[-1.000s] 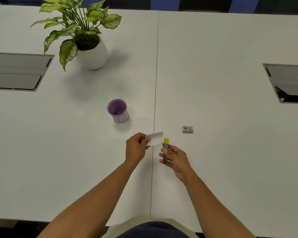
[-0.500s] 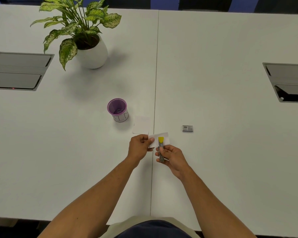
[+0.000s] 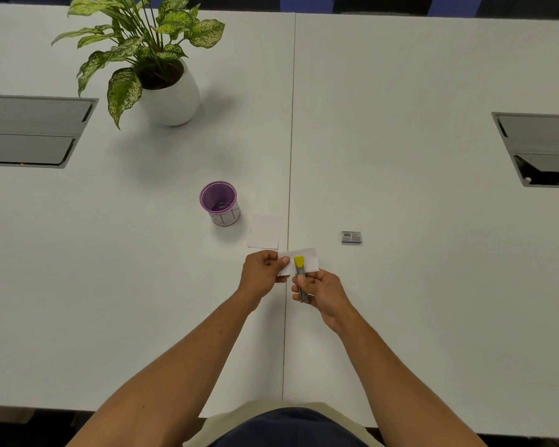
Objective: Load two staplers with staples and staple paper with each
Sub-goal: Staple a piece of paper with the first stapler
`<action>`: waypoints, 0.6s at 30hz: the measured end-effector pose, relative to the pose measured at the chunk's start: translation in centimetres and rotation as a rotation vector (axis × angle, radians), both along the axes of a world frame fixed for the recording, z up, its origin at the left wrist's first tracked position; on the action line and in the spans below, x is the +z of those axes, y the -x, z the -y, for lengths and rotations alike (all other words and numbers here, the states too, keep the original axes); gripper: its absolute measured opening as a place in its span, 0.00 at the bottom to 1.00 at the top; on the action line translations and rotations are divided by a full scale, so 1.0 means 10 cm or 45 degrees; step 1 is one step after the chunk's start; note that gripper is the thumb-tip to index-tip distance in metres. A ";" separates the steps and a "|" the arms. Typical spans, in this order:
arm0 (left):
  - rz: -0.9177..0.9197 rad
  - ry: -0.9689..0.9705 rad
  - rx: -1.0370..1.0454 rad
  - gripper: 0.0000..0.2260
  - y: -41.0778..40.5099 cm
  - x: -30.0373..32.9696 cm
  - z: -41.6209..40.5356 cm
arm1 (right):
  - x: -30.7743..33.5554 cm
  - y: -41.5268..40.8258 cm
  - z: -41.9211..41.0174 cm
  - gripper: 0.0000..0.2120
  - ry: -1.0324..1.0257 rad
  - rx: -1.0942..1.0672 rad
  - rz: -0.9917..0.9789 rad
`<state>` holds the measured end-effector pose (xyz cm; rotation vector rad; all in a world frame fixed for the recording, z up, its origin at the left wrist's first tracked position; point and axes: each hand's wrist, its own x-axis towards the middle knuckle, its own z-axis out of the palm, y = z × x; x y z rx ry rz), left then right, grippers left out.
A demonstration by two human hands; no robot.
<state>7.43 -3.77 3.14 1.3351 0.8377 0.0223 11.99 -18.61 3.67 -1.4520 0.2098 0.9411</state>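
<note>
My right hand grips a small grey stapler with a yellow tip, its nose over a folded white paper slip. My left hand pinches the left end of that slip just above the table. A second white paper piece lies flat on the table behind my hands. A small grey staple box lies to the right. A purple cup stands to the left; a small dark object shows at its bottom, too small to identify.
A potted plant in a white pot stands at the back left. Recessed grey cable boxes sit in the white table at the far left and far right. A seam runs down the table's middle.
The stapler in my right hand moved left and its yellow tip came over the paper slip. The slip in my left hand dropped slightly and lies flatter.
</note>
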 end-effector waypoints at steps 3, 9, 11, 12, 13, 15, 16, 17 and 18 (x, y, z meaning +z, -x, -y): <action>-0.001 0.029 -0.005 0.08 -0.02 0.04 0.02 | 0.00 0.00 0.00 0.09 0.011 -0.035 0.001; 0.026 0.294 -0.146 0.15 -0.01 0.11 0.14 | 0.00 0.02 -0.04 0.07 -0.003 -0.037 0.007; 0.031 0.304 -0.120 0.12 0.00 0.12 0.18 | 0.00 0.04 -0.06 0.10 -0.008 -0.030 0.014; 0.032 0.308 -0.096 0.10 0.00 0.13 0.20 | 0.00 0.05 -0.06 0.11 -0.008 -0.036 0.018; 0.031 0.313 -0.079 0.07 0.00 0.13 0.21 | -0.01 0.05 -0.06 0.11 -0.006 -0.042 0.024; 0.029 0.304 -0.069 0.05 -0.02 0.15 0.22 | -0.01 0.05 -0.05 0.11 0.001 -0.053 0.039; 0.028 0.292 -0.069 0.05 -0.03 0.16 0.22 | -0.01 0.05 -0.05 0.10 0.003 -0.059 0.046; 0.026 0.281 -0.068 0.05 -0.03 0.16 0.22 | -0.02 0.06 -0.06 0.09 0.006 -0.065 0.054; 0.025 0.273 -0.064 0.05 -0.04 0.16 0.22 | -0.02 0.06 -0.06 0.07 0.011 -0.069 0.063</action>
